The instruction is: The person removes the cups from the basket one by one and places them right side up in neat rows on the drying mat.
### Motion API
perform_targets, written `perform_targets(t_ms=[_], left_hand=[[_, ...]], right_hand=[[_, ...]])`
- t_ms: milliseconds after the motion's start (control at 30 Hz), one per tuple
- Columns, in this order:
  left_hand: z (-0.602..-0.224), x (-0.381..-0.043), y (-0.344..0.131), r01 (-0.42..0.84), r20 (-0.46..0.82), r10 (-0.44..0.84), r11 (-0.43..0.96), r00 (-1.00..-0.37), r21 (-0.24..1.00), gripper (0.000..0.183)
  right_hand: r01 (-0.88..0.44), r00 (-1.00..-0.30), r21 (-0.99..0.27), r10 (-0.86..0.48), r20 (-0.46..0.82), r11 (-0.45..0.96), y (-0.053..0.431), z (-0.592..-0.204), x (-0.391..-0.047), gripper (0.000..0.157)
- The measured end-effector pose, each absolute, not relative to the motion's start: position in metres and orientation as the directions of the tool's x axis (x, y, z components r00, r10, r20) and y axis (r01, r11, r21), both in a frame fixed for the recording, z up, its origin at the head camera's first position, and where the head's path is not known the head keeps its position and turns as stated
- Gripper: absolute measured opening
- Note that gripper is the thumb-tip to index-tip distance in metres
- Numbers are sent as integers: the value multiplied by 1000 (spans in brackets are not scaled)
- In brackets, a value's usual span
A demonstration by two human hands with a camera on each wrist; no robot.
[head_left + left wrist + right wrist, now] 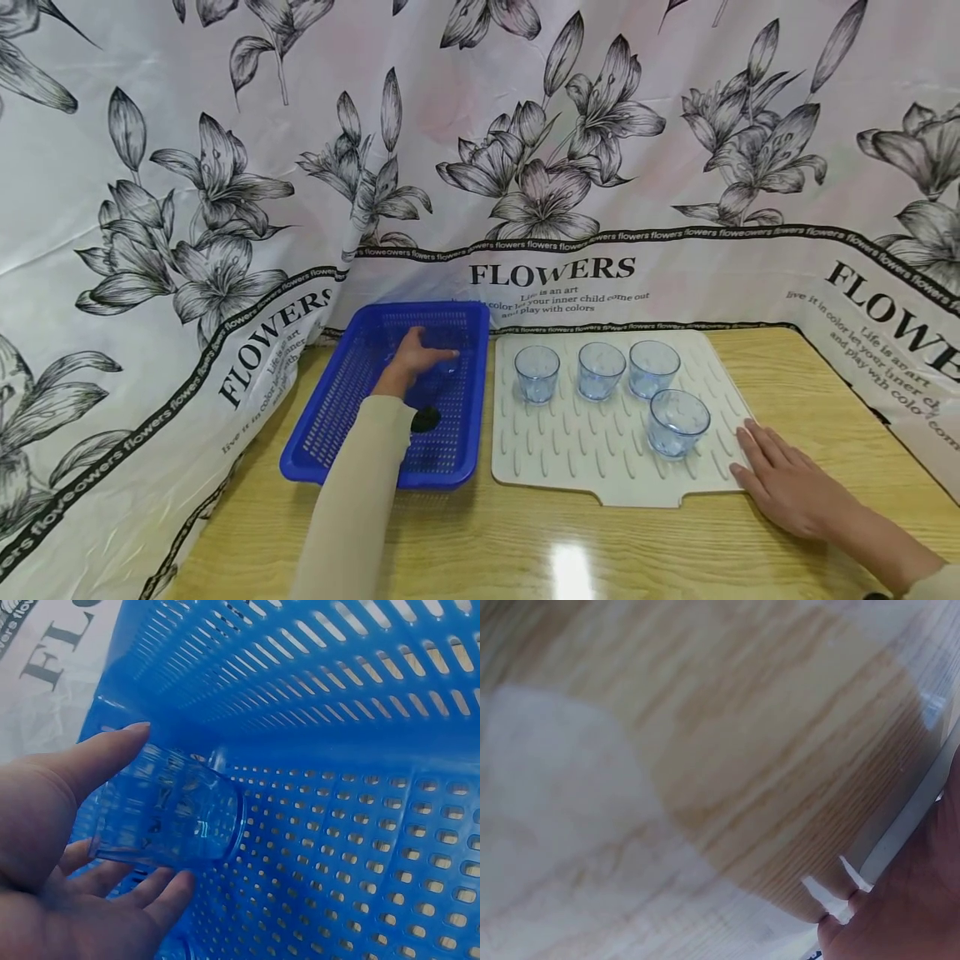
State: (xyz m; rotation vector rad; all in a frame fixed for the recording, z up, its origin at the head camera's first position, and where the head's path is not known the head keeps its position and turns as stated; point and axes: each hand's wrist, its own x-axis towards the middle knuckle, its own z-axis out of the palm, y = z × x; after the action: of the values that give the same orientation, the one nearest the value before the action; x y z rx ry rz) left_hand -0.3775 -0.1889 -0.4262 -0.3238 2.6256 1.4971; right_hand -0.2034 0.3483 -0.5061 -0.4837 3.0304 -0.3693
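Note:
My left hand (415, 358) reaches into a blue perforated basket (324, 392) at the back left of the table. In the left wrist view, the left hand (45, 847) grips a clear blue glass cup (169, 817) lying on its side, thumb above and fingers below, just over the basket (360, 847) floor. My right hand (787, 479) lies flat on the table, its fingertips touching the right edge of a white ridged drying mat (570, 450). Several matching blue cups (601, 370) stand on that mat, one (677, 422) near my right fingertips. The right wrist view shows only part of the right hand (900, 907) and the mat's edge (907, 817).
The wooden table (525, 542) is walled at the back and both sides by a white sheet printed with black flowers (555, 167). Bare wood lies in front of the basket and the mat. The basket sits directly left of the mat.

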Motion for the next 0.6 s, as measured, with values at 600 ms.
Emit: perform_targets(t_ms=[600], left_hand=[[-427, -377, -189, -236, -184, -154, 484, -971, 843, 91]], right_hand=[[-289, -952, -240, -305, -30, 927, 347, -503, -203, 68]])
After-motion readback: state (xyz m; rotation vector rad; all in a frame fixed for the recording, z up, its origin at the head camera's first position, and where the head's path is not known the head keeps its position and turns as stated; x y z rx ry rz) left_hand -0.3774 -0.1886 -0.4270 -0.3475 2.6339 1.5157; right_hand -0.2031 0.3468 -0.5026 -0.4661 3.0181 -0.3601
